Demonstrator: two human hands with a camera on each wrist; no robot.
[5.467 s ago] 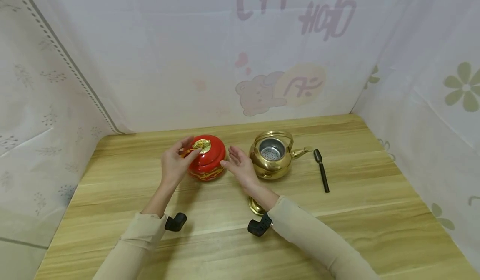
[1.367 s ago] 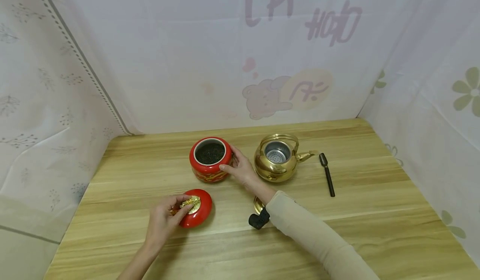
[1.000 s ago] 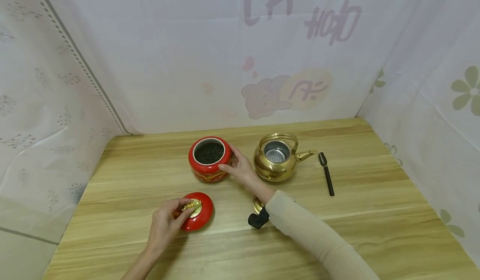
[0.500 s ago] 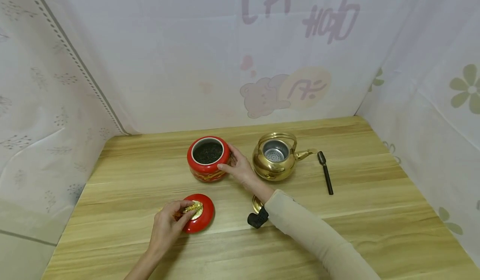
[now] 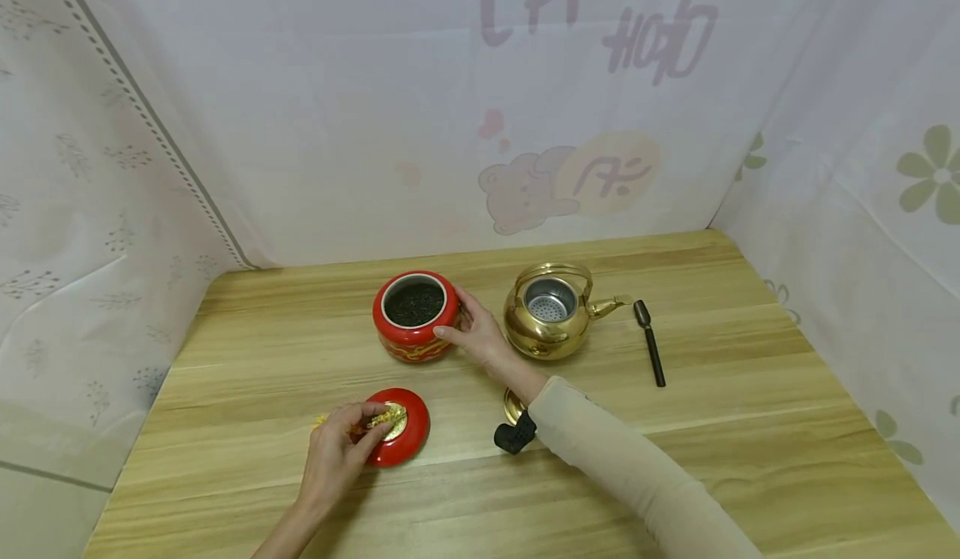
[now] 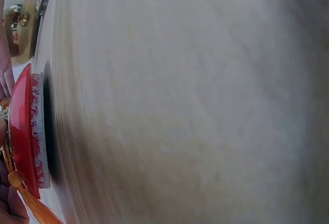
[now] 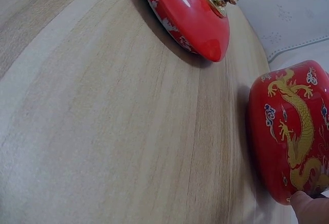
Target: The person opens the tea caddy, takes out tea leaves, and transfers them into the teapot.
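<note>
My left hand (image 5: pixel 333 451) pinches the gold knob of a glossy red lid (image 5: pixel 414 438), in front of the jar. In the left wrist view the lid's pale underside rim (image 6: pixel 41 131) is right at the tabletop, and an orange tassel (image 6: pixel 38 206) hangs from the knob. The matching red jar (image 5: pixel 412 349) stands uncovered, with dark loose leaves (image 5: pixel 414 304) inside. Around its right side my right hand (image 5: pixel 483 342) holds it, thumb on the near wall and fingers partly hidden behind. A gold dragon (image 7: pixel 298 121) decorates the jar in the right wrist view.
Right of the jar stands a gold teapot (image 5: pixel 547 338) with a perforated metal strainer (image 5: pixel 550 307) in its mouth. A dark scoop (image 5: pixel 651 346) lies beyond its spout. The gold teapot lid (image 5: pixel 513 406) is partly hidden by my right forearm. Printed cloth (image 5: pixel 337 142) hangs behind the table.
The lid has come off the jar and moved toward me in my left hand, settling slightly lower over the last second. My right hand has moved onto the jar's side and stays there.
</note>
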